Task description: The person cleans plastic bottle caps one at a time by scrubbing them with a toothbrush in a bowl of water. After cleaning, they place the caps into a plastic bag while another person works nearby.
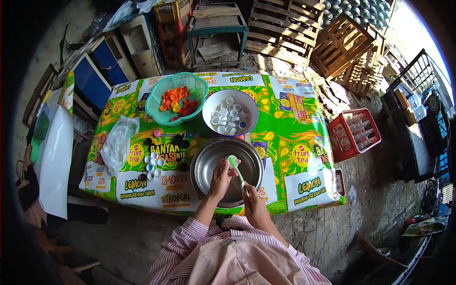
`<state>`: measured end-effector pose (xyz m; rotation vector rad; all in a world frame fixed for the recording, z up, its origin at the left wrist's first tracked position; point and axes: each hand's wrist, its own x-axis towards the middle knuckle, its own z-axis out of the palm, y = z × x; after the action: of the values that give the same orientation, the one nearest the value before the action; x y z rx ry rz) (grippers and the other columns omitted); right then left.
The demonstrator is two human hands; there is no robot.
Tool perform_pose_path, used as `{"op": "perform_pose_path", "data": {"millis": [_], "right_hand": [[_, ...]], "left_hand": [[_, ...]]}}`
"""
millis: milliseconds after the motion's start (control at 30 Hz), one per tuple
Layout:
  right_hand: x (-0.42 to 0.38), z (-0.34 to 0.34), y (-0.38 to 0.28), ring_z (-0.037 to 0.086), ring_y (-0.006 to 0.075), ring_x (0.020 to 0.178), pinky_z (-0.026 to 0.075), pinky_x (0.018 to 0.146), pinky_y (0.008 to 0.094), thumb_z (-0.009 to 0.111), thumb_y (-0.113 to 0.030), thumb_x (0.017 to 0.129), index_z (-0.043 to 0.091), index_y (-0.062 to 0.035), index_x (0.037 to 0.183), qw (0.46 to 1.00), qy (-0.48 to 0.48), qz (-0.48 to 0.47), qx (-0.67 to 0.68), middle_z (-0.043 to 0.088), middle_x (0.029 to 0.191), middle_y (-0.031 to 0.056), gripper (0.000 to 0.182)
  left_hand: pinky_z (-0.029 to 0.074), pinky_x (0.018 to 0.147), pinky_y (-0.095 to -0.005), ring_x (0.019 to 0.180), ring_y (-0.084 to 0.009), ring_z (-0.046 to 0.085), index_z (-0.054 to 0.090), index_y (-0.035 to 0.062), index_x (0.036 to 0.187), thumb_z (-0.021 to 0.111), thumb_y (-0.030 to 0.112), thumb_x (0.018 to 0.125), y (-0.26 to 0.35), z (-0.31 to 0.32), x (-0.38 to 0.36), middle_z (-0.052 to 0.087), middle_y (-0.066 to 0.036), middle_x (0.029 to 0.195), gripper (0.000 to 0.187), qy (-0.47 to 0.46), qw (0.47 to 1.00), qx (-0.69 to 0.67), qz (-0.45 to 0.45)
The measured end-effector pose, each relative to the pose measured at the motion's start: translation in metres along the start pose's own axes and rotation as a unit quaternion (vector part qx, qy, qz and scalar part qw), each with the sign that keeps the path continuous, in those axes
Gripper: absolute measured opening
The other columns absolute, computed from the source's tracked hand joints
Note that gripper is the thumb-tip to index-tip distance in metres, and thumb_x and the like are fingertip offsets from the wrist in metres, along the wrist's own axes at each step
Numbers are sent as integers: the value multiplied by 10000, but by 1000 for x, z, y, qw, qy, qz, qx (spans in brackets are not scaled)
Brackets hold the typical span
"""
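Observation:
Over the steel basin (201,176), my left hand (221,176) pinches a pale bottle cap (231,159) with its open side up. My right hand (255,203) grips the lower end of a thin green-and-white toothbrush (241,181), whose head reaches the cap; its bristles do not show clearly. Behind the basin stands a white bowl (207,124) with a dark rim, holding several white caps. To its left, a green plastic basket (151,105) contains orange, red and yellow caps. White caps (154,162) and black caps lie loose on the table left of the basin.
A green printed tablecloth (280,137) covers the table. On its left lies a crumpled plastic bag (118,145). A red crate (368,130) of bottles is off the right edge. Wooden pallets (285,28) and a teal-framed table (216,23) stand behind. At far left, another person's arm shows.

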<state>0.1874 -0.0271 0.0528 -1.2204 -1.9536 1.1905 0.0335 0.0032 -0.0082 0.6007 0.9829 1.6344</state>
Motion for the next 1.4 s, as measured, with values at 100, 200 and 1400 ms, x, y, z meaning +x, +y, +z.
{"op": "perform_pose_path", "data": {"millis": [100, 200, 1400], "right_hand": [[-1, -8, 11, 586, 419, 669, 432, 543, 475, 501, -53, 862, 433, -53, 1229, 998, 4, -45, -50, 592, 793, 265, 373], [-4, -21, 15, 589, 407, 688, 463, 563, 448, 523, -64, 857, 457, -77, 1242, 990, 23, -45, -130, 608, 857, 235, 391], [3, -29, 24, 581, 424, 685, 463, 579, 473, 515, -46, 851, 422, -85, 1276, 994, -26, -78, -71, 599, 892, 249, 437]], "left_hand": [[471, 759, -250, 918, -117, 569, 490, 46, 1166, 358, 272, 978, -3, -2, -11, 580, -134, 1115, 322, -3, 1000, 0, 1], [442, 895, -330, 998, -164, 547, 473, 42, 1205, 369, 313, 970, 6, -2, -12, 562, -125, 1127, 374, -49, 998, 36, -20], [490, 816, -313, 879, -223, 641, -207, 85, 1384, 713, 53, 706, 44, -8, -19, 646, -149, 981, 1144, -23, 883, 438, 167]]}}
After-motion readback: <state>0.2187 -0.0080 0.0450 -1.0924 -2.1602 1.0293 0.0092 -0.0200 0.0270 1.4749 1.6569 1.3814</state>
